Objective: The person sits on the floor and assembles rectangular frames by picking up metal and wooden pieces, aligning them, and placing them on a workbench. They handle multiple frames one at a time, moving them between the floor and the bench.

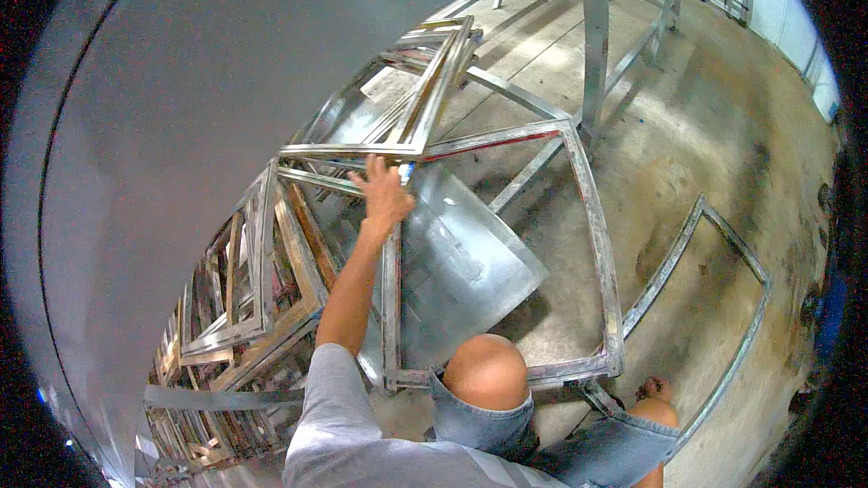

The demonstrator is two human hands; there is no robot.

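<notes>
My left hand [387, 197] reaches forward with fingers spread, its fingertips at the lower bar of a stack of bare metal frames [353, 150]. Whether they press on the bar is hard to tell. Beside the fingers shows a small blue-and-white patch [406, 172], too small to name. Just right of the hand, a large rectangular metal frame [589, 208] with a reddish strip along its far bar stands before my knees. Through its opening I see a shiny grey metal sheet [475, 258]. My right hand does not show.
Many metal frames [264, 262] lean together at the left, beside a grey wall [181, 108]. Another frame [737, 370] lies on the stained concrete floor [660, 154] at the right. A metal post [593, 36] rises at the back, joined to long rails.
</notes>
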